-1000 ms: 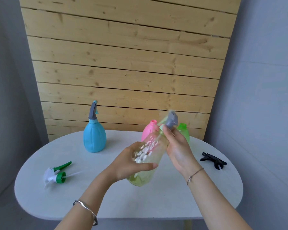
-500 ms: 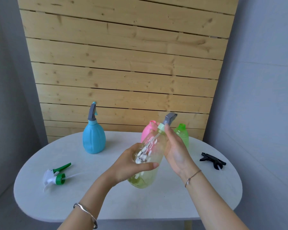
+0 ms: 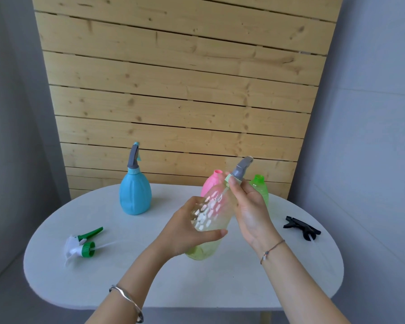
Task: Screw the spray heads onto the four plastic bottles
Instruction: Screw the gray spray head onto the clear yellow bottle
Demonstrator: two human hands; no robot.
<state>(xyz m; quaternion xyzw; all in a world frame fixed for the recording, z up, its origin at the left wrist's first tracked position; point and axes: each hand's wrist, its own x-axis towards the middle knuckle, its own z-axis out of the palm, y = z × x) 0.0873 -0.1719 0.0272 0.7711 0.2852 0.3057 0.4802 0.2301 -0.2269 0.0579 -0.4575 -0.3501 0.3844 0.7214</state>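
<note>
Yellowish clear plastic fills my left grip (image 3: 185, 235): I hold the clear bottle (image 3: 211, 216) tilted above the desk (image 3: 220, 284), fingers and thumb curled round its belly, its neck leaning up and to the right. My right grip (image 3: 250, 211) pinches the pale collar of the grey head (image 3: 241, 168), which sits on that neck with its nozzle pointing up and right.

Just behind the clear bottle stand the pink bottle (image 3: 212, 185) and the green bottle (image 3: 261, 187). Both are upright with open necks, and the pink one is partly hidden.

The blue bottle (image 3: 135, 197) stands upright well to the left, toward the back of the desk, with a fitted head (image 3: 133, 157) on top. A green-white head (image 3: 82, 244) lies on its side near the left edge, its thin tube pointing right. A black head (image 3: 302, 226) lies near the right edge. Wood planks (image 3: 173, 90) rise behind the desk.
</note>
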